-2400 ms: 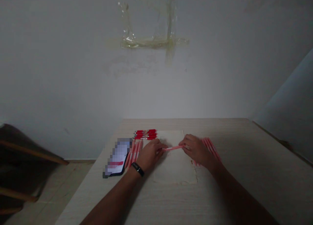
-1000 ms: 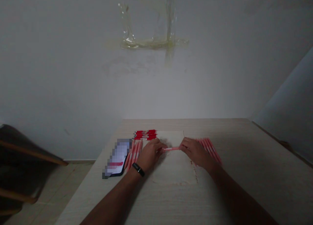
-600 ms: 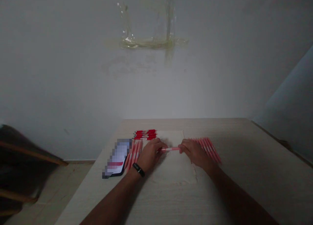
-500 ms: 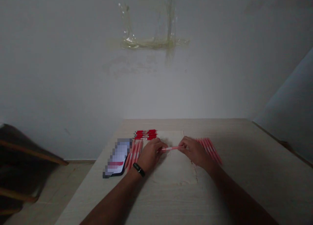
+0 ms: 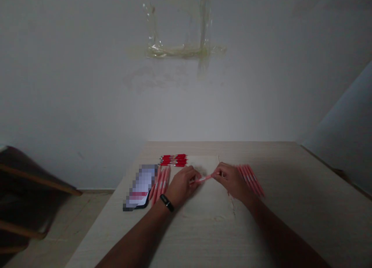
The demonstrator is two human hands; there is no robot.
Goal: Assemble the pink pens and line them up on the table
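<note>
Between my two hands is a pink pen [image 5: 205, 178] with a pale label, slightly tilted, its right end higher. My left hand [image 5: 183, 182] is closed on its left end, and my right hand [image 5: 228, 178] pinches the right end. Both hands are over a pale cloth-like sheet [image 5: 207, 206] on the table. Several pink pens [image 5: 159, 184] lie beside my left hand, and several more pink pens [image 5: 250, 179] lie in a row just right of my right hand. Red pens [image 5: 173, 160] with silvery tips are lined up behind my left hand.
A phone [image 5: 141, 188] with a blurred screen lies at the left of the wooden table [image 5: 186, 244]. The wall [image 5: 232, 105] with old tape [image 5: 177, 52] stands behind the table. Dark furniture with wooden bars [image 5: 26, 198] is at the lower left.
The pen between my hands has tilted, its left end now lower than its right. My left hand has shifted slightly to the right. The pens on the table have stayed put.
</note>
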